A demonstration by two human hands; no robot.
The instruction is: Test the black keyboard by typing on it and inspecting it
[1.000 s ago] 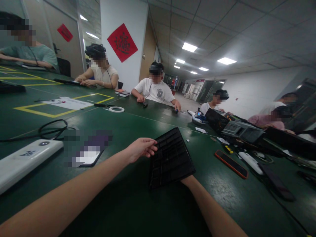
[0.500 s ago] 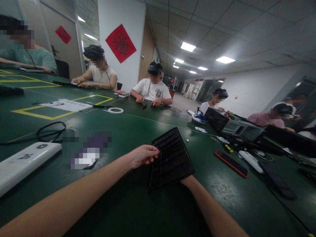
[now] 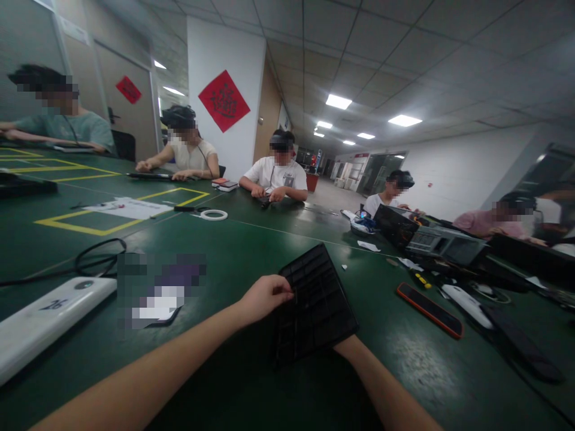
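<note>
A black tray with many small compartments point(image 3: 321, 302) is held tilted above the green table. Behind it is my right hand point(image 3: 345, 346), holding it from below; its fingers are hidden, and only the wrist side shows. At the tray's left side, my left hand point(image 3: 268, 297) has its fingers curled into a pinch over the compartments. Whatever sits between those fingertips is too small to make out.
On the green table point(image 3: 242, 251) lie a white device marked 26 point(image 3: 58, 305), a white ring point(image 3: 214, 215) and an orange-edged phone point(image 3: 429, 310). An opened computer case point(image 3: 444, 244) stands at right. Several people sit around the table, among them a person in white point(image 3: 276, 176).
The whole view has shifted, so everything sits slightly lower in it. My left hand has turned a little, its fingers still at the tray's left side. The tray stays in my right hand.
</note>
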